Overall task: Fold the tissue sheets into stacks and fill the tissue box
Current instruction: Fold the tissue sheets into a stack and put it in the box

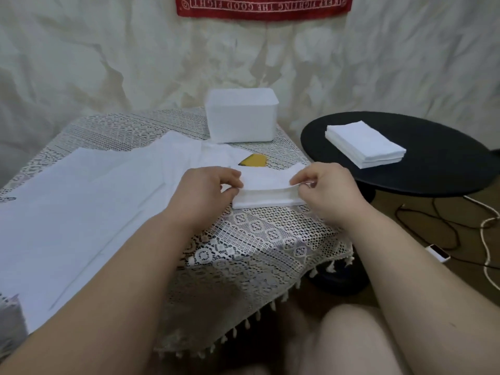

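Note:
A small stack of folded white tissues [266, 197] lies on the lace-covered table [259, 239] near its right edge. My left hand [208, 190] pinches the left end of the top tissue sheet [266, 178], and my right hand [322, 185] pinches its right end, holding it just above the stack. A pile of large unfolded tissue sheets [81, 207] spreads over the left of the table. The white tissue box [241, 115] stands at the table's far edge. A finished folded stack [365, 143] sits on the round black side table [433, 158].
A yellow object [254, 160] lies partly under the sheets behind the stack. Cables [446, 220] and a small white device [438, 253] lie on the floor at right. A red banner [263, 6] hangs on the draped wall. My knee [351, 342] is below the table's edge.

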Tool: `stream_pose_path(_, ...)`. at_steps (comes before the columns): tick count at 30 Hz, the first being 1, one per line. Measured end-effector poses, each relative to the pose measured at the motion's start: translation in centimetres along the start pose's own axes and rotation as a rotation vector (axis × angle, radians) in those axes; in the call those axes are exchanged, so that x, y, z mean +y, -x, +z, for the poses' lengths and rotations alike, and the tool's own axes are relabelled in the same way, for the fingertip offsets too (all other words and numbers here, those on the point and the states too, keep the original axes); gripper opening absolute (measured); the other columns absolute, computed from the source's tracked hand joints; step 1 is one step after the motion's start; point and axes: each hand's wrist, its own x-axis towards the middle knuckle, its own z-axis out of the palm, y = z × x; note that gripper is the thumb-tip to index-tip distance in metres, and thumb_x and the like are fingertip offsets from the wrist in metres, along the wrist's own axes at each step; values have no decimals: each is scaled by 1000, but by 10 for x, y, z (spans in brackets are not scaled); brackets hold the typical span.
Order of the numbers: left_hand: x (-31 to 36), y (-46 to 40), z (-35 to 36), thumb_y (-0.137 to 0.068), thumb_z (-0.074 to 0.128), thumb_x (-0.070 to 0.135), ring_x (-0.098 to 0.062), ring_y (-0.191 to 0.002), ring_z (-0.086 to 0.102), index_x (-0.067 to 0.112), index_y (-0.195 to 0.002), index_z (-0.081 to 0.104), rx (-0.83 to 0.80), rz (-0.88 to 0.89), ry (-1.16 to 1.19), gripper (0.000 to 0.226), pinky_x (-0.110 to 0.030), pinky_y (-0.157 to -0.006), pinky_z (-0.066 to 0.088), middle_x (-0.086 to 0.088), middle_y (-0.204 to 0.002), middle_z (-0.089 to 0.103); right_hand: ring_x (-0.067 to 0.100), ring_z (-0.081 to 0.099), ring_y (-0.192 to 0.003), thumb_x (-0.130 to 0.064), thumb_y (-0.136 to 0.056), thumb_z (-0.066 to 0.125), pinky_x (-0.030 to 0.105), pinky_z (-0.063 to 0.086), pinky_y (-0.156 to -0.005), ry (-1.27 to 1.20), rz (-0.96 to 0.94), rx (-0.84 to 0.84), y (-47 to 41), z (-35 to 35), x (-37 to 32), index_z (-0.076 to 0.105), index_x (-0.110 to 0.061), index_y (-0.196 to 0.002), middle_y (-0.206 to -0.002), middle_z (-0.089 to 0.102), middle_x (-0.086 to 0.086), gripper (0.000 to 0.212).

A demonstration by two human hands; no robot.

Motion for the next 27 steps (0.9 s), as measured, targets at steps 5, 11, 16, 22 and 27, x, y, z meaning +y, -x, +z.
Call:
stream_pose_path(5, 0, 6, -4, -78, 74, 29, 2, -89, 54, 25, -104, 72, -148, -2, -83, 27, -14, -84, 39, 15, -125, 58, 15, 50, -114, -15, -81, 57, 24, 37, -92, 3, 6, -129, 1, 2, 6, 68, -30, -91, -120, 61, -3, 21)
stream_pose_path(11, 6, 8, -7, -70, 79, 39, -4, -84, 61, 23, -108, 69, -131, -111, -183, 43, -22, -79, 45, 13, -86, 65, 17, 53, -111, -38, -72, 75, 25, 42, -87, 45, 77, -108, 4, -3, 11, 55, -24, -127, -123, 58, -1, 61)
stream_pose_path(16, 9, 8, -4, -72, 77, 35, -8, -89, 63, 19, -110, 68, -136, -139, -189, 42, -26, -87, 49, 9, -90, 67, 17, 58, -103, -42, -66, 81, 24, 41, -84, 77, 87, -94, 5, -4, 14, 56, -19, -126, -119, 63, 1, 69)
stream_pose_path(22, 9, 9, -3, -74, 77, 33, -7, -90, 62, 19, -110, 67, -107, -162, -171, 40, -21, -85, 46, 9, -90, 66, 17, 57, -91, -42, -69, 79, 26, 42, -75, 131, 58, -57, 6, -4, 14, 64, -15, -109, -97, 62, -3, 51)
stream_pose_path(27, 10, 9, -3, -77, 75, 31, -8, -88, 62, 19, -105, 70, -105, -159, -179, 32, -21, -81, 46, 10, -83, 64, 14, 55, -84, -39, -71, 78, 24, 37, -71, 135, 49, -56, 5, -3, 15, 66, -17, -99, -87, 58, -6, 37)
